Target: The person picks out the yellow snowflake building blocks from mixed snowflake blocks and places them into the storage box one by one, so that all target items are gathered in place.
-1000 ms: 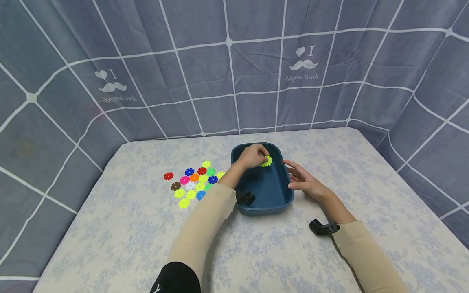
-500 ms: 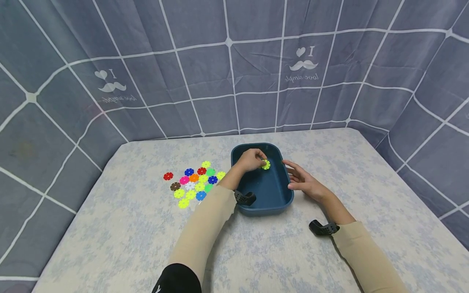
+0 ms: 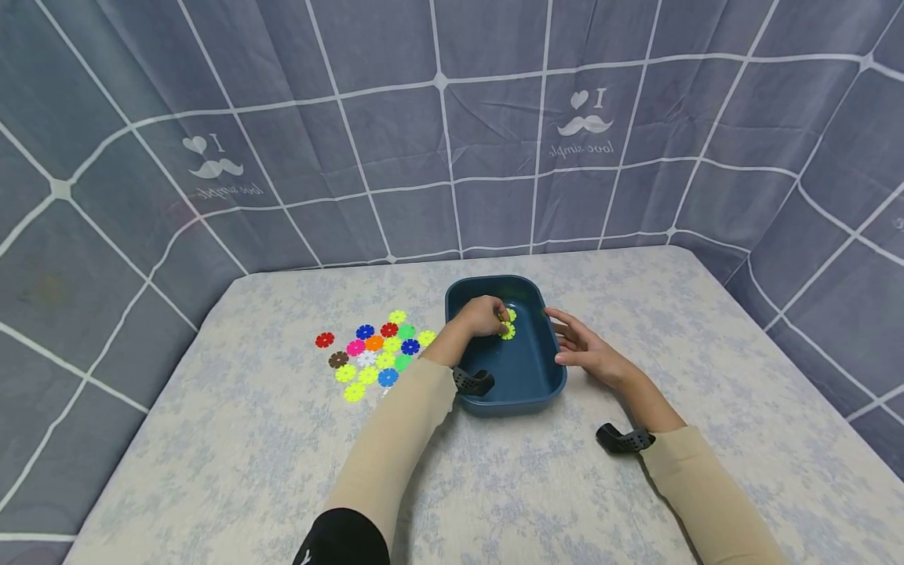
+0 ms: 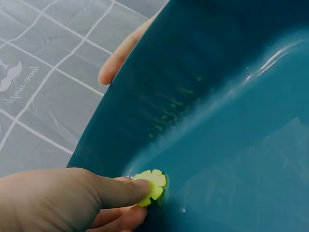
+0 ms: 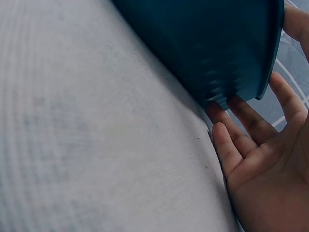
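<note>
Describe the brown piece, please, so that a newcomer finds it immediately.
On the table, find the blue tub, then look left in the head view to the group of colourful pieces. The brown piece lies at this group's left side, between the leftmost red piece and a yellow piece. It is the only brown one visible.
</note>
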Motion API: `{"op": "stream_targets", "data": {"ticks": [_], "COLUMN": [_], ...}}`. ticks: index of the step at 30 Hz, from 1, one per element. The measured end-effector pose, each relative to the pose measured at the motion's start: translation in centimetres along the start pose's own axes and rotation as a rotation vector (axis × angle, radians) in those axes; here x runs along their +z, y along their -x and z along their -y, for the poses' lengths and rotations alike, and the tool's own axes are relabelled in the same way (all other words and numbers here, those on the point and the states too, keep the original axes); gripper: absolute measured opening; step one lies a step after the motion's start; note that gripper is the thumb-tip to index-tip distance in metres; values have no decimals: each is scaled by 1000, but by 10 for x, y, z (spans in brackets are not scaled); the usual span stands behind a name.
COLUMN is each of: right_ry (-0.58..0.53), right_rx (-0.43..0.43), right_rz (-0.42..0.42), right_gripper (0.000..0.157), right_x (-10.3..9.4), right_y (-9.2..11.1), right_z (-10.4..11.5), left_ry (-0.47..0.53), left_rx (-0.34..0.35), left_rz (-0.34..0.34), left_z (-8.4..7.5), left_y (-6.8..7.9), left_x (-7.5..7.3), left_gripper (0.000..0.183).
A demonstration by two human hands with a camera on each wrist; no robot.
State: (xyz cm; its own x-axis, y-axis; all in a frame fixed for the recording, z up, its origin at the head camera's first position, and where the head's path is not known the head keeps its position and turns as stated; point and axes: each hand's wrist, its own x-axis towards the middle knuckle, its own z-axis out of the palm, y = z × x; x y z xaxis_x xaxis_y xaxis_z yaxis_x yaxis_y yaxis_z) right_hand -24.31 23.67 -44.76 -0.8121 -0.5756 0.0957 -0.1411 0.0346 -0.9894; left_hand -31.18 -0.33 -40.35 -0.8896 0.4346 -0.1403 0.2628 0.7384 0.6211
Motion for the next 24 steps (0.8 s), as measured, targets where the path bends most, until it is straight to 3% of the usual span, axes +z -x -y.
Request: {"op": "stream_targets", "data": {"ticks": [6, 24], "right_ry": [3, 9], "right_rx": [3, 3], "right_rz": [-4, -9], "right_gripper": [83, 83], "right_x": [0, 0], "right_y": [0, 0], "right_z": [0, -1], "left_ry": [-16, -71], "left_rx": [-9, 17], "left_rz": [27, 15], "left_z": [-1, -1], "left_y": [3, 0], "left_x": [0, 2], "left_gripper": [25, 34]}}
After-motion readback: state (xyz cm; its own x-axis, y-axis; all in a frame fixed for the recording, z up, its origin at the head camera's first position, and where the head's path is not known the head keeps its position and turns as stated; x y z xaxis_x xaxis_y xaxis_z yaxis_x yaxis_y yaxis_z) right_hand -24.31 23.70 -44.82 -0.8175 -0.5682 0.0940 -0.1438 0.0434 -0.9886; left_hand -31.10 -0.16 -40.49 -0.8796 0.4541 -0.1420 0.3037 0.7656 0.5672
